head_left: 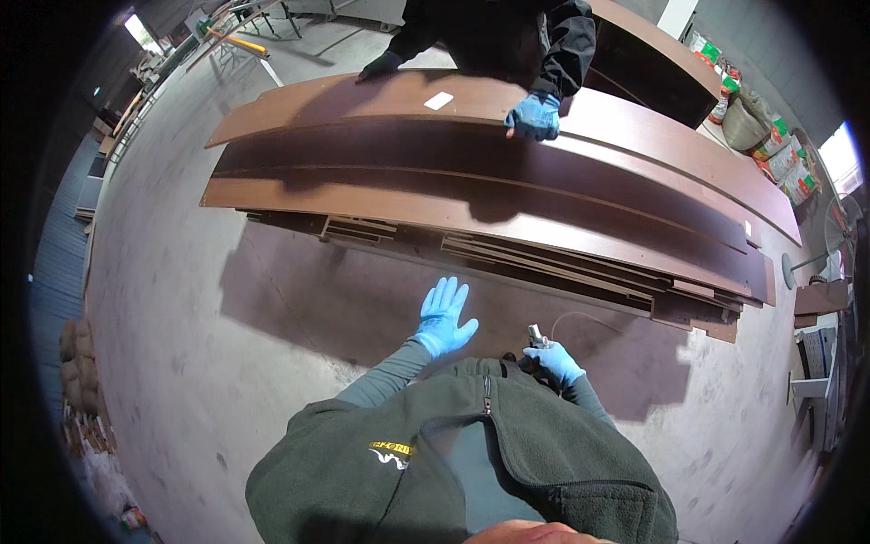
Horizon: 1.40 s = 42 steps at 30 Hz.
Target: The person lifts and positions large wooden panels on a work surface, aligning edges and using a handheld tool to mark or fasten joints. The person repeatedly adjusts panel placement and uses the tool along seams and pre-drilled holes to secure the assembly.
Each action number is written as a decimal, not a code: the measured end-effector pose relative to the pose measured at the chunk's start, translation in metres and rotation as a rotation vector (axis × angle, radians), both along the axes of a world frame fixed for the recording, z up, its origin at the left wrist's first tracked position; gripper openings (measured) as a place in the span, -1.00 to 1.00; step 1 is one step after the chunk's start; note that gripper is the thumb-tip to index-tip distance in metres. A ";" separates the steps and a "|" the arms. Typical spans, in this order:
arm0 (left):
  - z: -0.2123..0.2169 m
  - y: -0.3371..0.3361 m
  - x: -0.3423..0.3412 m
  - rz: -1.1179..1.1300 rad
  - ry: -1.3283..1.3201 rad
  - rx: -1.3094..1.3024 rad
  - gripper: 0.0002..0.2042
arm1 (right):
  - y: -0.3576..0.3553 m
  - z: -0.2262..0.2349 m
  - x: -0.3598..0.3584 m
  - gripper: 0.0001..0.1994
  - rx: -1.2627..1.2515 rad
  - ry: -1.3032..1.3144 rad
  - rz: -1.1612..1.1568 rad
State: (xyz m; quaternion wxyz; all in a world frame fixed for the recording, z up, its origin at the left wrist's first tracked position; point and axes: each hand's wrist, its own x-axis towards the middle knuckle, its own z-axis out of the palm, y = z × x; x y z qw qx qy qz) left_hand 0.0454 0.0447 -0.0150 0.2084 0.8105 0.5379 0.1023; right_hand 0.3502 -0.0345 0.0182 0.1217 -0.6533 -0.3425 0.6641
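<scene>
My left hand (444,317) wears a light blue glove. It is held out in front of me with fingers spread, holding nothing. Above the floor, it sits short of the near edge of a stack of long brown boards (390,201). My right hand (558,363), gloved alike, is closed around a hand tool (536,338) with a silver metal front and a dark body. The tool's exact kind is unclear, since my fingers cover much of it. Across the stack, a person in dark clothes rests a blue-gloved hand (535,116) on the farthest board (353,100).
More dark boards (648,63) stand behind the person. Filled sacks (770,136) line the right wall near a standing fan (838,231). Brown bundles (80,367) lie at the far left. A thin hose or cord (587,316) curves over the concrete floor (181,317).
</scene>
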 end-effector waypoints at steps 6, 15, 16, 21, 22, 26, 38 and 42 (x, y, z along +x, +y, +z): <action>0.002 0.008 0.018 0.065 -0.007 0.016 -0.11 | 0.008 0.011 0.014 -0.73 -0.042 0.065 -0.105; 0.008 0.021 0.056 0.131 0.012 0.064 -0.06 | 0.016 -0.014 0.054 -0.71 -0.023 0.055 -0.077; 0.010 0.024 0.060 0.155 0.034 0.080 -0.05 | 0.016 -0.021 0.060 -0.73 -0.036 0.098 -0.115; 0.021 0.046 0.072 0.237 0.007 0.250 -0.03 | 0.018 -0.043 0.086 -0.78 -0.085 0.148 -0.163; 0.023 0.054 0.072 0.246 0.003 0.276 -0.03 | 0.019 -0.043 0.090 -0.78 -0.102 0.127 -0.174; 0.026 0.093 0.067 0.223 0.052 0.318 -0.03 | 0.034 -0.027 0.097 -0.73 -0.099 0.155 -0.165; 0.000 0.289 0.052 0.102 0.056 0.312 -0.12 | 0.222 0.066 0.051 -0.60 0.059 -0.218 0.118; -0.013 0.301 0.048 0.002 0.123 0.306 -0.14 | 0.299 0.088 0.012 -0.55 0.106 -0.468 0.318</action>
